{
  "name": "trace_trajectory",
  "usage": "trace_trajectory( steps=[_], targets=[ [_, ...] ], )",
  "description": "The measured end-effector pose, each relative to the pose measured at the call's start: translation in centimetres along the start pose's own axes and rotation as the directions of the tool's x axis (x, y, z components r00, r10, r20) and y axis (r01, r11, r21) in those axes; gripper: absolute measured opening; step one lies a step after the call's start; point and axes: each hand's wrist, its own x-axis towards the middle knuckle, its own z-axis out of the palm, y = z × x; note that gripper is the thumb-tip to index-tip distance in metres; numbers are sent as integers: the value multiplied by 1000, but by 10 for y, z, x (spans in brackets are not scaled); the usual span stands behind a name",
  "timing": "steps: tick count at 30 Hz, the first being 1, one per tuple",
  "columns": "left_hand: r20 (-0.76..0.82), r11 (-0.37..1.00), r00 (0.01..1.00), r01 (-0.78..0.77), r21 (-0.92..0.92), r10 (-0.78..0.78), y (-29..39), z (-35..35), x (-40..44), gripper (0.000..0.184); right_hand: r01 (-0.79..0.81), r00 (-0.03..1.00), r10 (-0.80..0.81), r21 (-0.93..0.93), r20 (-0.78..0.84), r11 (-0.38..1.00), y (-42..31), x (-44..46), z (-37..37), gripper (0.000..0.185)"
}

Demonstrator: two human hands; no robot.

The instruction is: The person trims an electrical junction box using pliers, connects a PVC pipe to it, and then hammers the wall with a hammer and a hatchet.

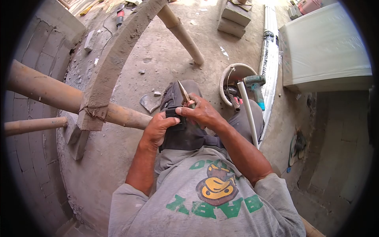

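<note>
My left hand is closed on a small black box, held above my lap with the thumb on its near face. My right hand grips a pointed metal tool that looks like long-nose pliers, its tip pointing away from me. The right thumb also presses on the black box's upper edge. Fingers cover most of the tool's handles and part of the box. A white pipe leans against my right leg.
A bucket with tools stands ahead right, a teal cordless drill at its rim. Bamboo poles and a rough timber cross the left. Long wrapped pipes, concrete blocks and a plastic-covered box lie beyond.
</note>
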Motion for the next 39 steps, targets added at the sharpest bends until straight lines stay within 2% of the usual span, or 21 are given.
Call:
trace_trajectory(
  steps=[10, 13, 19, 25, 28, 31, 39],
  targets=[
    [-86, 999, 996, -18, 48, 22, -6, -3, 3, 27, -46, 999, 46, 3, 2, 999, -2, -1, -2, 44],
    [-62, 994, 998, 4, 109, 2, -6, -7, 3, 28, -59, 998, 59, 3, 4, 998, -4, -2, -1, 44],
    [16, 999, 999, 33, 31, -34, 5, -1, -1, 30, -14, 1000, 15, -39, 6, 999, -2, -2, 0, 47],
    [-75, 987, 997, 40, 155, -28, 0, -3, -2, 30, -39, 999, 38, 36, 8, 999, -2, -3, -2, 46],
    [-28, 991, 1000, -3, 134, 6, 1, -3, -3, 29, -32, 999, 33, -4, 5, 999, -3, -2, -3, 45],
    [-35, 999, 998, 43, 5, -43, -5, -10, 4, 29, -39, 999, 39, -11, -3, 999, -6, -1, 0, 44],
    [-18, 998, 999, 50, -41, -50, -3, -9, 2, 30, -40, 999, 40, -13, -15, 999, -5, 2, 1, 44]
  ],
)
